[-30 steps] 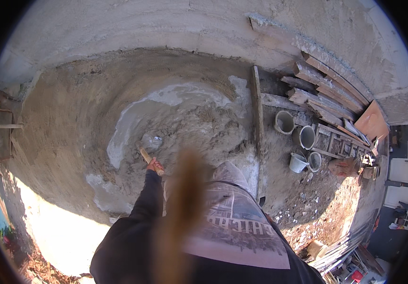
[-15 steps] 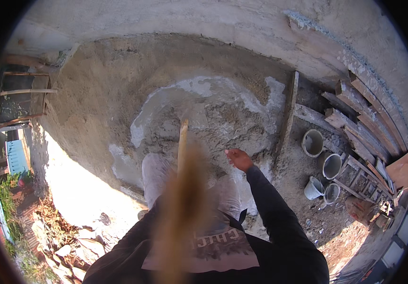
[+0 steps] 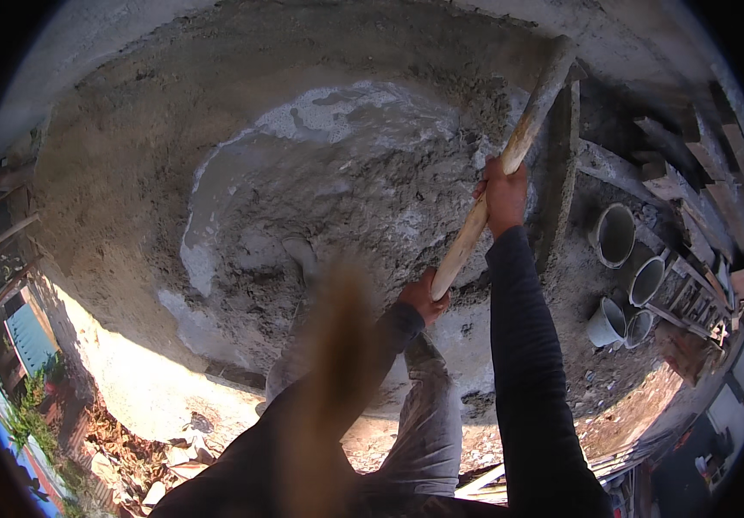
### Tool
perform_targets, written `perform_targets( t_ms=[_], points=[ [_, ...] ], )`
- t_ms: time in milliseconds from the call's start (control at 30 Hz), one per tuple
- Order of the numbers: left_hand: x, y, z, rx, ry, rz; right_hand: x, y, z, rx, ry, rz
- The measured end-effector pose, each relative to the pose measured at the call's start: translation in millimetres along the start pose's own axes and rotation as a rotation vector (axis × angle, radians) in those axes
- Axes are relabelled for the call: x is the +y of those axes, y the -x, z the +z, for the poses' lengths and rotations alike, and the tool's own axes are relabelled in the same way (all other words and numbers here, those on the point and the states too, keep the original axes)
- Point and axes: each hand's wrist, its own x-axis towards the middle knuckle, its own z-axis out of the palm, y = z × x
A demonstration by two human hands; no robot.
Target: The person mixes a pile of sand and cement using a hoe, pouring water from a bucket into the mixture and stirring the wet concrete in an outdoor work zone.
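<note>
Both my hands grip a long wooden tool handle [image 3: 461, 246] that slants up to the right over a bed of wet grey mortar [image 3: 346, 198]. My left hand [image 3: 424, 298] is closed round its lower end, close to my legs. Farther up the shaft, my right hand [image 3: 505, 197] is wrapped round it with the arm stretched out. The far end of the handle reaches toward the wall at the upper right; no tool head can be made out. Pale watery patches [image 3: 329, 112] curve along the mortar's far side. A blurred brown strip [image 3: 329, 371] hides part of my left arm.
An upright plank [image 3: 562, 173] edges the mortar on the right. Beyond it stand several buckets [image 3: 615, 235], a small wooden ladder-like frame [image 3: 687, 293] and stacked boards [image 3: 691, 198]. Dry leaves and rubble [image 3: 143, 453] lie at the lower left. A concrete wall borders the far side.
My right hand, earlier free over the mortar, now grips the handle. The handle has swung from upright near my legs to a slant at the right. My left hand has come into view.
</note>
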Motion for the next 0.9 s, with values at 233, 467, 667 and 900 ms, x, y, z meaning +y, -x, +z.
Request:
perform_targets(
  t_ms=[233, 467, 667, 900],
  points=[
    [-23, -113, -56, -0.264, 0.075, -0.181, 100, -145, 34, 0.082, 0.02, 0.217],
    [-141, 131, -111, -0.276, 0.053, -0.23, 138, 103, 112, 0.181, 0.1, 0.456],
    [-86, -12, -222, -0.036, 0.127, -0.072, -2, 3, 253, -0.014, 0.085, 0.153],
    [-177, 63, -171, -0.131, 0.705, -0.446, 111, 24, 339, -0.131, 0.639, 0.507]
  ],
)
